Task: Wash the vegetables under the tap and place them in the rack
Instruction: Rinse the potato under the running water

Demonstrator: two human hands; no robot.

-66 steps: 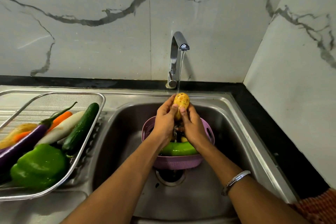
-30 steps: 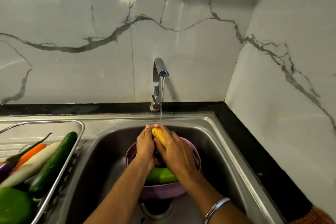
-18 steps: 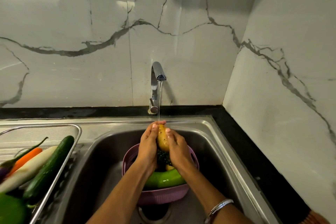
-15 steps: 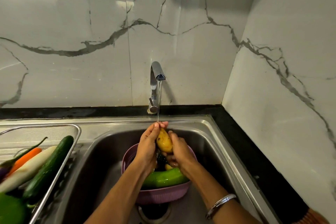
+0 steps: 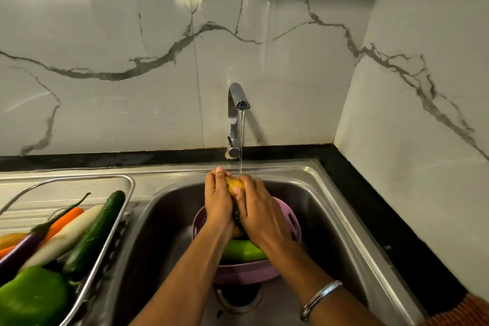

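A yellow potato sits between my two hands under the water stream from the chrome tap. My left hand wraps its left side and my right hand covers its right side, so only a small part shows. Both hands are above a pink colander in the steel sink, which holds a green vegetable. The wire rack at the left carries a cucumber, a white radish, a carrot, an eggplant and a green pepper.
The sink drain lies below the colander. A black counter strip runs along the right of the sink against the marble wall. A ribbed draining board lies under the rack.
My hands keep turning and rubbing the potato under the stream; my right hand has closed further over it, hiding most of it. The view has shifted slightly.
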